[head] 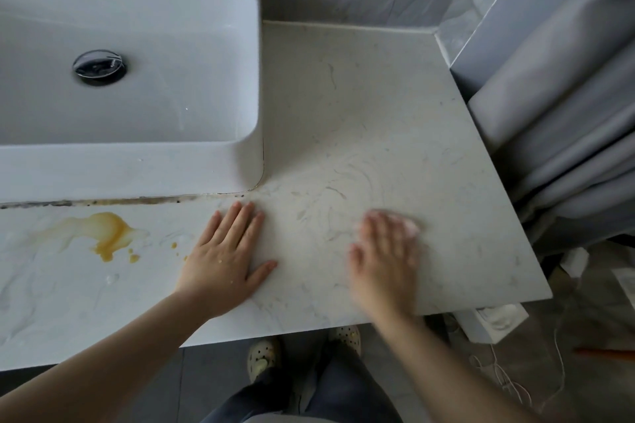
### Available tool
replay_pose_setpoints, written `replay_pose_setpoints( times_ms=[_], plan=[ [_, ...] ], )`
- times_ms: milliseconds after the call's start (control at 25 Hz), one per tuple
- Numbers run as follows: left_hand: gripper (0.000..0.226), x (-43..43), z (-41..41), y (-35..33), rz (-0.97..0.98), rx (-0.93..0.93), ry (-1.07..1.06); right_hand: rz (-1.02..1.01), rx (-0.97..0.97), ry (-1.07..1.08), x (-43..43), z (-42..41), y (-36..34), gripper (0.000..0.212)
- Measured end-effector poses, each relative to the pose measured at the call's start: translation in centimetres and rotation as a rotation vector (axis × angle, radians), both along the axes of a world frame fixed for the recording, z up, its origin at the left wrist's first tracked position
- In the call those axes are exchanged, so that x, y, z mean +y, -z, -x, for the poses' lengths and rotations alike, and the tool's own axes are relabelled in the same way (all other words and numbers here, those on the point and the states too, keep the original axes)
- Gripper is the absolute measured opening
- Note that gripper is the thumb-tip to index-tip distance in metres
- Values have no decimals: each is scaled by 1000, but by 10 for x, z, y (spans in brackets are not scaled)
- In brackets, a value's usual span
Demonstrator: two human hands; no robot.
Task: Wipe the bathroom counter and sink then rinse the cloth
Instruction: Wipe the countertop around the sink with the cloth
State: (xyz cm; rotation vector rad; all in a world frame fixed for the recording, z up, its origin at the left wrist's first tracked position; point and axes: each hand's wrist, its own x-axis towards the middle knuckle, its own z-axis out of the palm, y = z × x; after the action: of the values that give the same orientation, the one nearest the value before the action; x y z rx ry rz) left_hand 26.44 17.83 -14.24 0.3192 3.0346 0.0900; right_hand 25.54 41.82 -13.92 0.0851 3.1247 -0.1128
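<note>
Dark blue trousers and pale perforated clogs fill the bottom of the head view, on a grey floor below the front edge of the table.

Above them two bare forearms reach onto the off-white, grey-veined stone table. The left hand lies palm down, fingers straight and together, thumb out to the side. It holds nothing, and I judge it is planted there to steady the body while the other arm works.

The right hand is smeared by blur, which suggests a wiping stroke in hand. Its fingers appear stretched flat over a small pale pinkish cloth, pressing it to the stone rather than clutching it. Only the cloth's far edge shows beyond the fingertips, light, thin and blurred, on the right part of the table near its front. Faint swirled streaks mark the stone just beyond both hands.

To the left of the left hand, near it but apart, sits an orange-yellow liquid spill with a few stray drops, not yet wiped. Behind it a line of dark grime runs along the seam under the white rectangular ceramic sink, whose chrome drain stopper sits in the basin. A grey folded curtain hangs at the right.
</note>
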Motion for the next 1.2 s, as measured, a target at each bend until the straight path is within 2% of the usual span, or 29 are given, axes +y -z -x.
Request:
replay_pose_setpoints(
  times_ms=[120, 200, 280, 360, 400, 440, 480, 600, 640, 680, 760, 840, 920, 960, 1000, 1120, 1200],
  plan=[
    [72, -7, 2, -2, -43, -3, 26, 68, 47, -482, -71, -22, -2, 54],
    [70, -11, 2, -3, -57, -3, 33, 39, 29, -583, -53, -5, 0, 52],
    [70, -10, 1, -3, -52, 16, 10, -29, 52, -354, -4, 22, 3, 58],
    [73, -8, 2, -1, -45, 33, -14, 24, 29, 52, 36, 46, -2, 69],
    [74, -7, 2, 0, -39, 41, -21, 47, -7, 168, 32, 52, -3, 71],
    [75, -6, 3, 0, -38, 46, -22, 45, -10, 182, 13, 52, -2, 71],
    [75, -7, 3, 0, -39, 50, -22, 36, 18, 76, -17, 45, 1, 69],
    [73, -6, 4, 2, -38, 52, -6, 104, 88, -531, -84, 6, 2, 52],
    [72, -6, 4, 2, -40, 47, -9, 99, 76, -651, -78, 7, -1, 49],
    [71, -7, 4, 2, -42, 45, -14, 81, 73, -683, -54, 15, 0, 48],
    [70, -8, 4, 2, -31, 48, -9, -1, 82, -503, 15, 30, 8, 50],
    [70, -8, 3, 1, -15, 50, -14, -31, 109, -153, 82, 39, 7, 57],
    [71, -6, 3, 1, -5, 52, -21, -10, 93, 53, 93, 36, 3, 62],
    [71, -5, 4, 1, -3, 54, -26, 7, 89, 28, 76, 31, 3, 62],
    [71, -5, 4, 2, -6, 57, -28, 17, 87, -88, 51, 19, 4, 61],
    [71, -6, 3, 0, -17, 63, -43, 79, 88, -590, -17, -24, 5, 55],
    [71, -6, 3, -1, -9, 49, -53, 93, 69, -697, -14, -18, 1, 53]
  ],
)
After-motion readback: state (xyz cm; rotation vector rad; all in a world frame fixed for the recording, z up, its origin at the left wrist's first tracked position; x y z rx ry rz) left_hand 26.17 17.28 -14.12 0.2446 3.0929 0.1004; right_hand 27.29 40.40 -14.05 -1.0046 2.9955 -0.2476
